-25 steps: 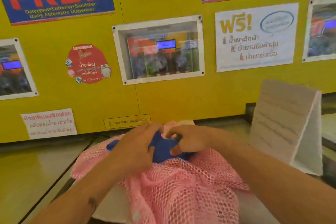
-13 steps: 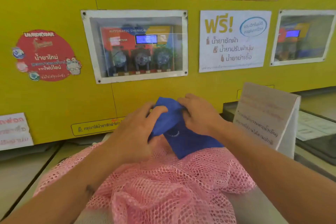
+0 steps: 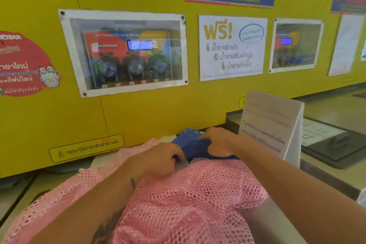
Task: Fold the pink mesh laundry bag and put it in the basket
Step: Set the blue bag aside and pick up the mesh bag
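Note:
The pink mesh laundry bag (image 3: 190, 200) lies bunched on the grey machine top in front of me, spreading from the lower left to the middle. At its far end is a blue fabric top band (image 3: 190, 142). My left hand (image 3: 158, 160) pinches the near edge of the blue band where it meets the mesh. My right hand (image 3: 219, 140) presses flat on the blue band, fingers pointing left. No basket is in view.
A yellow wall (image 3: 148, 117) with dispenser windows and posters stands right behind the bag. A folded white paper sign (image 3: 271, 125) stands upright just right of my right hand. A dark recessed machine lid (image 3: 336, 148) lies further right.
The blue band, held raised between both hands half a second ago, now lies lower against the bag. My right hand has flattened on it and my left hand has dropped to its near edge.

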`<action>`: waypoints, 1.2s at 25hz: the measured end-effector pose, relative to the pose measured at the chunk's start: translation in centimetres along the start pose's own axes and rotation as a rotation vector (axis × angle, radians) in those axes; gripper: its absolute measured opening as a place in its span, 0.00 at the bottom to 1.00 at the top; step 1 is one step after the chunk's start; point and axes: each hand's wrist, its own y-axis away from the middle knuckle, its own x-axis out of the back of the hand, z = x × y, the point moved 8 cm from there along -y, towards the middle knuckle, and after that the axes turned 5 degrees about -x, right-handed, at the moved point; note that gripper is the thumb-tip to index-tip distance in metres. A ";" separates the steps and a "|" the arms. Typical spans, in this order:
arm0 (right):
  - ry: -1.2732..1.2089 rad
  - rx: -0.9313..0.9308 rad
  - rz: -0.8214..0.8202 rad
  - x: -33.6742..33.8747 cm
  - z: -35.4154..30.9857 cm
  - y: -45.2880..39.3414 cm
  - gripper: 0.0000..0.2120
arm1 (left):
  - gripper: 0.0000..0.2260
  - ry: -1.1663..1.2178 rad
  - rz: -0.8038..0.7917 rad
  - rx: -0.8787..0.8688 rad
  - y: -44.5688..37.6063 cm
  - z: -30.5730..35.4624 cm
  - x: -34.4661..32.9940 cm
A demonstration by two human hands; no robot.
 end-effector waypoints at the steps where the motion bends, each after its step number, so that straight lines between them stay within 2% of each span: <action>1: 0.091 -0.045 -0.023 -0.5 0.7 -0.1 0.06 | 0.20 0.007 0.055 -0.004 0.4 0.1 0.6; 4: 0.261 -0.166 -0.030 -1.0 2.3 0.1 0.13 | 0.14 -0.035 0.240 0.008 2.4 0.5 2.8; 6: 0.268 -0.172 -0.011 -0.5 2.2 -0.1 0.10 | 0.09 0.002 0.272 0.041 4.0 0.6 3.6; 7: 0.231 -0.138 -0.011 -0.3 1.7 -0.3 0.08 | 0.10 0.049 0.212 0.056 4.7 0.9 3.2; 8: 0.154 -0.064 -0.007 -0.1 0.6 -0.6 0.11 | 0.14 0.087 0.112 0.075 5.4 1.3 2.3; 10: -0.041 0.113 0.006 0.6 -2.0 -0.4 0.28 | 0.21 0.067 -0.063 0.113 6.8 2.0 0.4; 12: -0.118 0.164 -0.064 -0.3 -3.2 0.0 0.26 | 0.18 -0.036 -0.065 0.120 7.8 2.6 -0.2; 14: 0.036 0.056 -0.197 -2.1 -2.2 0.2 0.22 | 0.10 -0.145 0.070 0.093 8.3 3.3 0.6; 16: 0.096 0.013 -0.241 -1.6 -2.0 1.4 0.22 | 0.05 -0.116 0.235 0.097 9.2 3.3 2.3; 18: -0.078 0.121 -0.156 2.0 -4.2 2.9 0.21 | 0.07 0.030 0.392 0.144 10.6 2.3 4.8; 20: -0.544 0.299 -0.090 6.1 -6.4 5.0 0.21 | 0.09 0.169 0.573 0.180 12.1 1.2 8.0; 21: -0.736 0.426 -0.145 7.6 -7.8 6.7 0.22 | 0.09 0.202 0.683 0.201 13.0 0.8 10.0; 22: -0.811 0.509 -0.238 8.1 -9.2 8.4 0.27 | 0.10 0.203 0.803 0.224 13.9 0.5 11.8; 23: -0.740 0.579 -0.317 7.9 -10.8 9.7 0.34 | 0.11 0.181 0.921 0.243 15.1 0.4 13.6; 24: -0.570 0.619 -0.329 7.0 -12.1 10.3 0.38 | 0.12 0.141 1.018 0.256 16.2 0.3 15.1; 25: -0.391 0.629 -0.237 6.2 -13.0 10.1 0.37 | 0.12 0.092 1.085 0.273 17.4 0.2 16.3; 26: -0.273 0.600 -0.081 6.3 -13.7 9.4 0.31 | 0.11 0.037 1.129 0.298 18.6 -0.1 17.3; 27: -0.268 0.569 0.068 7.2 -14.3 8.8 0.23 | 0.09 -0.016 1.153 0.338 19.9 -0.7 18.2; 28: -0.339 0.565 0.179 8.3 -15.1 8.6 0.16 | 0.08 -0.067 1.156 0.399 21.3 -1.6 18.9; 30: -0.571 0.569 0.255 10.3 -16.4 7.8 0.10 | 0.03 -0.175 1.092 0.564 24.0 -3.1 19.4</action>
